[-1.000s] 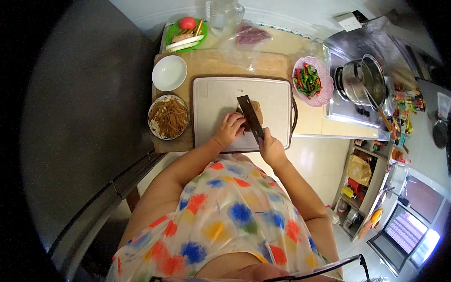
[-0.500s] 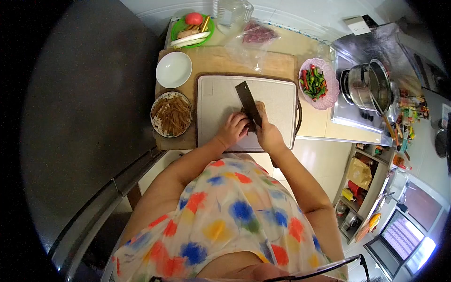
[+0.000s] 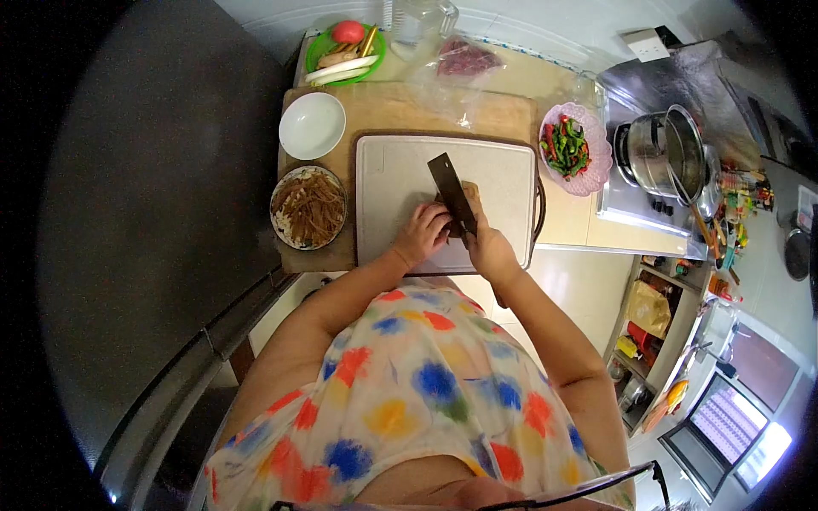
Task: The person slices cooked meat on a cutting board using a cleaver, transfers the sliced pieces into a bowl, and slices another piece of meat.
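Note:
My right hand (image 3: 492,251) is closed around the handle of a dark cleaver (image 3: 449,186). The blade points away from me, tilted to the left, above the white cutting board (image 3: 396,170). Against the blade's left side, my left hand (image 3: 422,236) has its fingers curled down on a brown piece of food. The fingers and blade hide most of that piece, so its kind is unclear. Some light brown food (image 3: 470,191) shows just right of the blade.
To the left stand a white bowl (image 3: 313,126) and a patterned bowl of brown strips (image 3: 308,209). A green plate (image 3: 379,61) holds vegetables; bagged meat (image 3: 467,58) lies behind. On the right are a pink dish (image 3: 599,162) of cut peppers and a steel pot (image 3: 652,149).
The cleaver blade has shifted very slightly down and toward me. Both hands keep nearly the same place and grip. The whole view has moved a little.

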`<state>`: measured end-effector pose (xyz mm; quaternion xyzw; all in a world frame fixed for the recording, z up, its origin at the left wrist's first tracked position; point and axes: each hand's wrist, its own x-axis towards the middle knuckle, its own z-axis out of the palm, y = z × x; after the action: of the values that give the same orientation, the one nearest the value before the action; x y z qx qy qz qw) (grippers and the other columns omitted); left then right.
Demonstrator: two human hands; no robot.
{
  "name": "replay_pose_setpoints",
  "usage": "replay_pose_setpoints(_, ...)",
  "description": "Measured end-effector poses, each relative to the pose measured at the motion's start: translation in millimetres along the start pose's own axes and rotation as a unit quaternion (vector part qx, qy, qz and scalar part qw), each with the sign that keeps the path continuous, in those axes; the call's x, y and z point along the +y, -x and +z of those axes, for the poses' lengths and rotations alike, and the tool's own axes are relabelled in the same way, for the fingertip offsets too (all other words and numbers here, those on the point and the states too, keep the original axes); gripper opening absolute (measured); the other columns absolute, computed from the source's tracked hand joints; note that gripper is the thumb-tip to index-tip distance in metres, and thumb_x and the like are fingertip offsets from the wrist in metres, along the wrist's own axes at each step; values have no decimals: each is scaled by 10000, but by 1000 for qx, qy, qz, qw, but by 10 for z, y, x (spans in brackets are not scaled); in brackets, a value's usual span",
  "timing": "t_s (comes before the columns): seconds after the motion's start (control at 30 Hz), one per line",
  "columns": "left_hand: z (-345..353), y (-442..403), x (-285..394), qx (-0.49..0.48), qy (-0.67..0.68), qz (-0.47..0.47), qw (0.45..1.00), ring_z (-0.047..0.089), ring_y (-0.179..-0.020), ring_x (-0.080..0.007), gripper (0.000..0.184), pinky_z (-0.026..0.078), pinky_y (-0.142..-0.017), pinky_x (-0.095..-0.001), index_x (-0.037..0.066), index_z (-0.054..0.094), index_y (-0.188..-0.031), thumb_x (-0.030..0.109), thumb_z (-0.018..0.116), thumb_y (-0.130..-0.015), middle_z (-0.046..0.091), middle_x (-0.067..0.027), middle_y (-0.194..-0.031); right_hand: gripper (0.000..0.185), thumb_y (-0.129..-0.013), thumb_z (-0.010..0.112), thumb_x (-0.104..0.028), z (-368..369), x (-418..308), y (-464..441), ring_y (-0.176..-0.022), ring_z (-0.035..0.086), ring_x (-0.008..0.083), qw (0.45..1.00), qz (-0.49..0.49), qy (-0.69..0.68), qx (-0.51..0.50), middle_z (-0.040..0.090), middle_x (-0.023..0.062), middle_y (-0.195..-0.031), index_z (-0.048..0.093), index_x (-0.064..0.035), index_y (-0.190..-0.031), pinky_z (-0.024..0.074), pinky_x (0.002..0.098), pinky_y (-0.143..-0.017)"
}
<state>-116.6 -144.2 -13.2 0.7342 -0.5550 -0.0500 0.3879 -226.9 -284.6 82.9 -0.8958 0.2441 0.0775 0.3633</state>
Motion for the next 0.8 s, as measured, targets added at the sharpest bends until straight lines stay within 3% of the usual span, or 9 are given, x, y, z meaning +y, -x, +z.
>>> replay_pose_setpoints(0.13, 31, -9, -22, 13, 11, 7, 1000, 489, -1066, -353, 398, 415, -945, -485, 9, 551, -1052, 95, 702, -694, 493, -163, -1151, 596, -848, 471, -44, -100, -98, 133, -640, 589, 491, 999, 34, 15, -40, 607, 338, -862, 204, -66, -1381, 458, 577, -588)
replay_pose_setpoints(0.2, 11, -12, 2, 6, 1, -11, 1000, 490, -1077, -334, 377, 416, -961, -444, 48, 565, -1063, 119, 695, -717, 508, -139, -1145, 569, -851, 480, -33, -230, -266, 61, -723, 595, 496, 998, 46, -2, -43, 608, 323, -926, 236, -37, -1365, 463, 573, -632)
replay_pose_setpoints(0.27, -5, 20, 20, -7, -14, -21, 1000, 492, -1077, -323, 361, 422, -964, -419, 71, 574, -1065, 136, 692, -730, 518, -124, -1139, 548, -840, 484, -20, -160, -268, -97, -863, 579, 483, 999, 20, -3, -28, 497, 305, -1116, 273, -12, -1346, 484, 544, -684)
replay_pose_setpoints(0.33, -1, -8, -15, -16, -38, -19, 999, 496, -1066, -318, 352, 433, -953, -411, 77, 579, -1059, 147, 691, -734, 523, -121, -1133, 535, -815, 482, -6, 26, -113, -369, -1061, 542, 450, 998, -52, 19, 8, 273, 283, -1434, 314, 9, -1323, 521, 489, -746)
replay_pose_setpoints(0.43, 8, -10, 4, 2, -31, -28, 999, 498, -1056, -319, 351, 444, -944, -401, 82, 577, -1061, 161, 691, -738, 527, -116, -1130, 444, -807, 485, -7, -12, -178, -396, -1213, 434, 427, 999, 5, 27, -41, 190, 260, -1473, 377, 49, -1234, 525, 443, -806)
replay_pose_setpoints(0.53, -38, -28, 7, 5, -45, -20, 999, 492, -1061, -328, 371, 443, -945, -409, 83, 568, -1071, 163, 699, -733, 522, -117, -1134, 399, -814, 482, -17, 2, -238, -233, -1054, 556, 439, 993, -92, 37, 62, 407, 313, -1321, 377, 55, -1192, 523, 470, -765)
replay_pose_setpoints(0.63, 33, 35, -17, 17, -22, -12, 1000, 481, -1075, -342, 387, 442, -946, -420, 83, 557, -1080, 160, 704, -730, 508, -121, -1151, 404, -819, 477, -28, -139, -282, 8, -819, 632, 444, 976, 138, 81, -146, 608, 304, -985, 358, 59, -1195, 517, 497, -689)
replay_pose_setpoints(0.73, 88, 56, -55, 21, -5, -8, 1000, 471, -1089, -353, 399, 435, -952, -437, 82, 551, -1086, 147, 706, -725, 490, -124, -1177, 393, -824, 473, -38, 11, -186, 61, -641, 628, 442, 989, 86, 100, -66, 631, 250, -710, 351, 49, -1187, 498, 523, -604)
replay_pose_setpoints(0.8, 67, 67, -64, -5, 13, -15, 1000, 470, -1092, -355, 412, 430, -953, -447, 73, 548, -1090, 139, 707, -716, 488, -129, -1183, 370, -825, 475, -45, 148, -114, 39, -658, 630, 437, 993, 49, 103, -32, 630, 253, -712, 359, 40, -1166, 496, 526, -582)
